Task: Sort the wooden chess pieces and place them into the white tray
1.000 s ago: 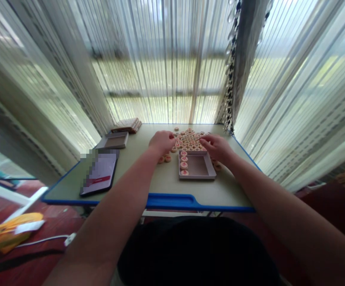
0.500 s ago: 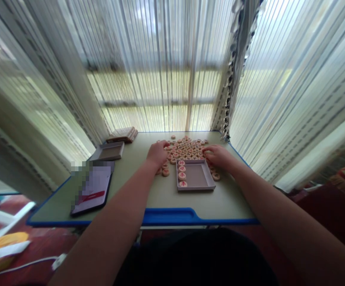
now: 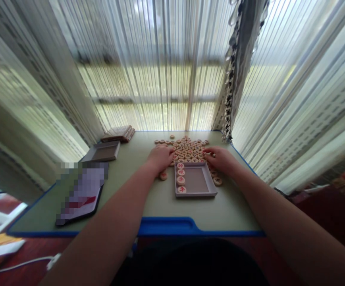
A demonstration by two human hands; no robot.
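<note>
Round Chinese chess pieces [image 3: 188, 151] with red or dark characters lie in a tight pile on the table. My left hand [image 3: 160, 156] rests at the pile's left edge, its curved fingers touching the outer pieces. Against the right edge, my right hand [image 3: 219, 159] has its fingertips apart, also touching pieces. Neither hand shows a piece lifted. In front of the pile is a shallow open box [image 3: 196, 194]; several red-marked pieces [image 3: 181, 180] form a column along its left side. One loose piece [image 3: 163, 175] lies below my left hand, another [image 3: 217, 181] right of the box.
On the left of the table [image 3: 124, 198] lies a tablet [image 3: 83, 194], partly blurred out. Behind it are another shallow box [image 3: 105, 151] and a folded stack [image 3: 118, 134]. Sheer curtains [image 3: 160, 79] hang beyond the far edge. A blue tray [image 3: 168, 225] runs along the near edge.
My left hand has moved slightly right, bringing its fingers against the pile. My right hand stays at the pile's right edge. The view has shifted slightly; the column in the box is unchanged.
</note>
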